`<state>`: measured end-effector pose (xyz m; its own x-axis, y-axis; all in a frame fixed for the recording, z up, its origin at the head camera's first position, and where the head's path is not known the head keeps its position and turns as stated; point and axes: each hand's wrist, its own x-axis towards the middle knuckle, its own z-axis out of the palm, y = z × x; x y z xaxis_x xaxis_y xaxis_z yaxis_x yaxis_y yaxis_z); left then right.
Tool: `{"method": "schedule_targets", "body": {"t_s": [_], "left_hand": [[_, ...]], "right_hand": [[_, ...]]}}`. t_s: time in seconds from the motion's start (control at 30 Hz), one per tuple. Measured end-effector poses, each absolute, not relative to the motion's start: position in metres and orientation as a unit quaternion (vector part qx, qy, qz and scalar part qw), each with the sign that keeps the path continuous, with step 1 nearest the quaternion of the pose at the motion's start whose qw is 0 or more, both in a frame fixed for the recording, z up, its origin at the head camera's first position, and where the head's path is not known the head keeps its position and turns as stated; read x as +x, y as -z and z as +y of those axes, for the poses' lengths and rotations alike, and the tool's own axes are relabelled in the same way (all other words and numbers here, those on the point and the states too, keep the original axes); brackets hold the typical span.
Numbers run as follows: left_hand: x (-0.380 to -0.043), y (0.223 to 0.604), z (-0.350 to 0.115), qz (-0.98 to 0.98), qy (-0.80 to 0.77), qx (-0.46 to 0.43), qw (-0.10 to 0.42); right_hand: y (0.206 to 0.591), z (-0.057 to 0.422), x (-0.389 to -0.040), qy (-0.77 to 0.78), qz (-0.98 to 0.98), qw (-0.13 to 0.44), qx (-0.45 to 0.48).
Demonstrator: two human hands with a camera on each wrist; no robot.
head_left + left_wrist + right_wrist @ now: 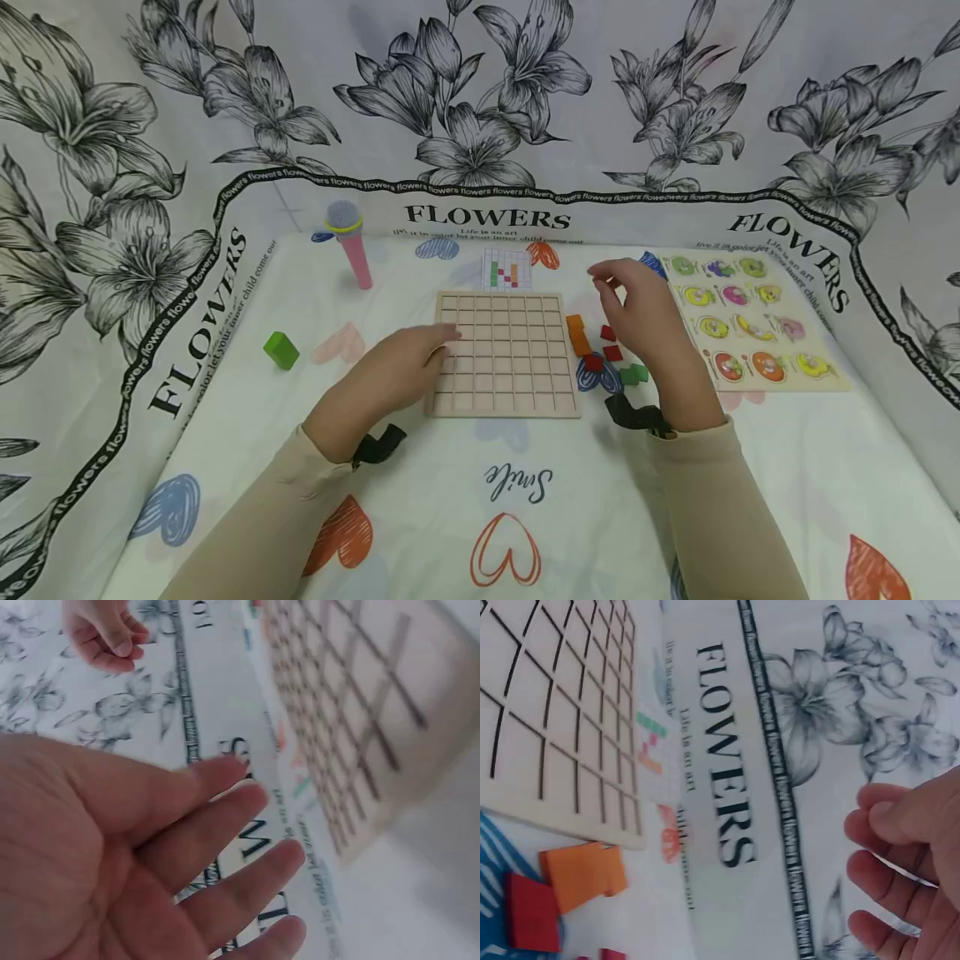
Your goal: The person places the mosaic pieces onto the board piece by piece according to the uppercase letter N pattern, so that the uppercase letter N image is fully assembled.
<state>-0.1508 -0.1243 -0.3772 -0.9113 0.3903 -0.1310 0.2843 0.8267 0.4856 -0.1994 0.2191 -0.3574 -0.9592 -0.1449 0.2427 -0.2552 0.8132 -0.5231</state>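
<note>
While a flat, pale wooden board with a square grid of dark lines [504, 367] lies at the centre of the head frame, the person's left hand [393, 367] reaches to its left edge, fingers extended and gripping nothing; whether the fingertips touch the wood cannot be told. Toward the right of centre, the right hand [637, 304] is raised, its fingers loosely bent with nothing visible between them.

Below and to the left of that hand, just beside the board's right edge, lie orange blocks [579, 337], small red blocks [612, 353] and green blocks [630, 377]. A single bright green rectangular block [282, 352] sits apart, left of centre in the frame.

Just above the board is a small white card printed with a coloured-square pattern [507, 271]. At upper left stands a pink toy microphone with a grey head and yellow ring [352, 250]; at right lies a pale yellow sheet with rows of coloured food pictures [757, 321]. Everything rests on a white cloth printed with hearts and black lettering [420, 492]. Both arms wear beige sleeves [247, 517].
</note>
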Motion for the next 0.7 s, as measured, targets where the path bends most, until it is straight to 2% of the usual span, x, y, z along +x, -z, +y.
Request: {"method": "schedule_targets", "body": {"t_s": [0.07, 0.17, 0.27, 0.5, 0.7], "left_hand": [[-0.146, 0.387, -0.125, 0.946, -0.212, 0.203, 0.139], [-0.140, 0.407, -0.127, 0.940, -0.185, 0.228, 0.175], [-0.136, 0.419, -0.128, 0.935, -0.193, 0.234, 0.183], [-0.136, 0.422, -0.127, 0.936, -0.209, 0.227, 0.168], [-0.138, 0.421, -0.127, 0.938, -0.203, 0.232, 0.160]], "right_hand": [[0.367, 0.220, -0.206, -0.274, -0.953, 0.072, 0.106], [0.391, 0.221, -0.219, -0.232, -0.967, 0.004, 0.103], [0.411, 0.222, -0.228, -0.186, -0.975, -0.048, 0.110], [0.429, 0.225, -0.235, -0.160, -0.978, -0.065, 0.119], [0.429, 0.228, -0.237, -0.210, -0.971, -0.080, 0.085]]}}
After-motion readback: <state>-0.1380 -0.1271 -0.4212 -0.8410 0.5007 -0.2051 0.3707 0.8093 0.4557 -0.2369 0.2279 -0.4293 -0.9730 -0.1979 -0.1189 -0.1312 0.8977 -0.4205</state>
